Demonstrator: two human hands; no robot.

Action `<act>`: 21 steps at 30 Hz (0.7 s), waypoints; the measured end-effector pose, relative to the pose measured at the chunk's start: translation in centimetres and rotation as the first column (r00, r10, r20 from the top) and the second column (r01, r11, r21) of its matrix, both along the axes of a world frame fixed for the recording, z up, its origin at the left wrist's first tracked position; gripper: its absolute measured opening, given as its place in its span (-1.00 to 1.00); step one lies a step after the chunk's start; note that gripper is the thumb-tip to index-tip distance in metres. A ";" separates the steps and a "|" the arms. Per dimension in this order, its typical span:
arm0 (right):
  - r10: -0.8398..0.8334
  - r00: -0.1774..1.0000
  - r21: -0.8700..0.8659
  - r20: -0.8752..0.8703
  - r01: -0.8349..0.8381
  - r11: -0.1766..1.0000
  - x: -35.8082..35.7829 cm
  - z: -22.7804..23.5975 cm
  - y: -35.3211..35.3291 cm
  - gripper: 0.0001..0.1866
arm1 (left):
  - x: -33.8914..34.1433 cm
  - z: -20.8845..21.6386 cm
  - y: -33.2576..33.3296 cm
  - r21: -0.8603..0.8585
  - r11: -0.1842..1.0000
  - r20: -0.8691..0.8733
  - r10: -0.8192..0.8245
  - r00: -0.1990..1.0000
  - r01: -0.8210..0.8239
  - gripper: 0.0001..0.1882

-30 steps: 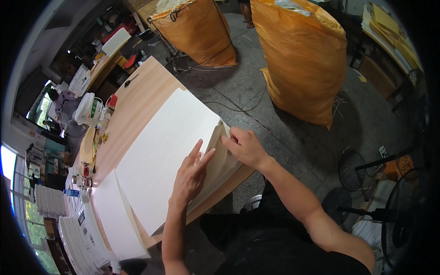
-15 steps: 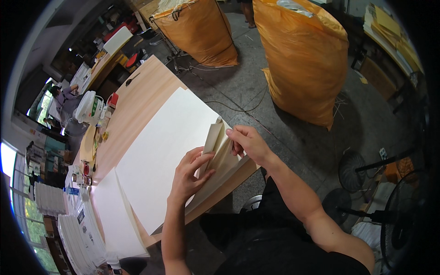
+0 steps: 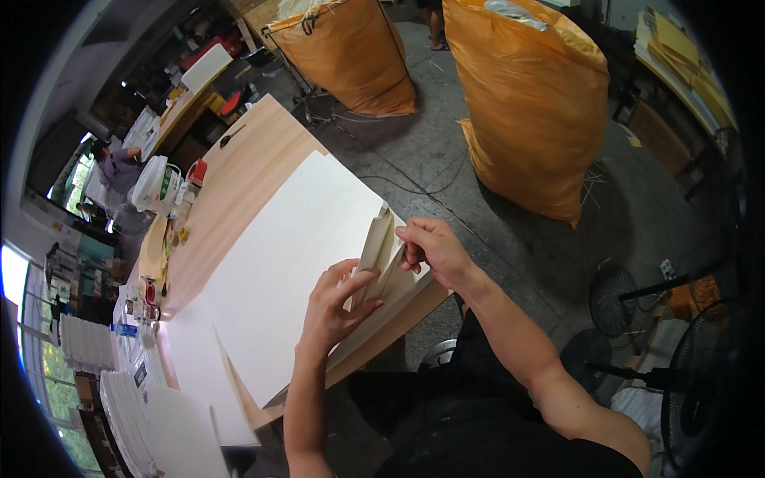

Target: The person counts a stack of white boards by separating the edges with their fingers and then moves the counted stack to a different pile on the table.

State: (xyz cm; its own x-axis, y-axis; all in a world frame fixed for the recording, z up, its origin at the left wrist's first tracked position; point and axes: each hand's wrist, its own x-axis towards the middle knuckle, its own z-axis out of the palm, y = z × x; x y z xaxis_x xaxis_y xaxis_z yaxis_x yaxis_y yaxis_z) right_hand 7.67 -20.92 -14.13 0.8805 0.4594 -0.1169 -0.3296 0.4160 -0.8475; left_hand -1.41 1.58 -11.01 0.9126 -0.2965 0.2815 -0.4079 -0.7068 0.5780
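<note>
Large white paper sheets lie stacked at a slant on the wooden table, with a cream-white folded paper piece standing up along their right edge. The fold gapes into a narrow pocket. My left hand curls over its near end, fingertips on the folded strip and thumb below. At the far end, my right hand pinches the outer flap between thumb and forefinger, its other fingers curled in. Whether the folded piece is joined to the top sheet, I cannot tell.
Another white sheet pile overhangs the table's near left. A white bucket, small jars and scissors sit on the wooden table. Two big orange sacks stand on the floor beyond. A fan is at right; a person works far left.
The fold gapes wider, and my left fingers have shifted slightly right along it. My right hand keeps its pinch. At lower left, another white sheet has come into view.
</note>
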 end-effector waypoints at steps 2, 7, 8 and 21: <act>0.001 1.000 -0.008 0.013 -0.001 1.000 0.1 -0.4 -0.3 -0.62 | 0.2 0.3 0.0 -0.015 1.000 0.019 -0.013 1.000 0.014 -0.47; -0.064 0.985 -0.166 0.163 0.091 0.982 -0.5 -0.3 0.1 -0.62 | 0.3 0.2 -0.2 -0.035 0.999 0.039 0.019 0.999 -0.018 -0.58; -0.082 0.966 -0.231 0.244 0.140 0.963 -0.5 -0.9 0.5 -0.61 | 0.3 0.2 -0.4 -0.034 0.999 0.070 0.026 0.997 -0.023 -0.58; -0.274 0.833 -0.294 0.480 0.448 0.845 -1.2 -0.6 -0.6 -0.65 | 0.6 0.5 -0.2 -0.056 0.998 -0.004 -0.012 1.000 0.012 -0.38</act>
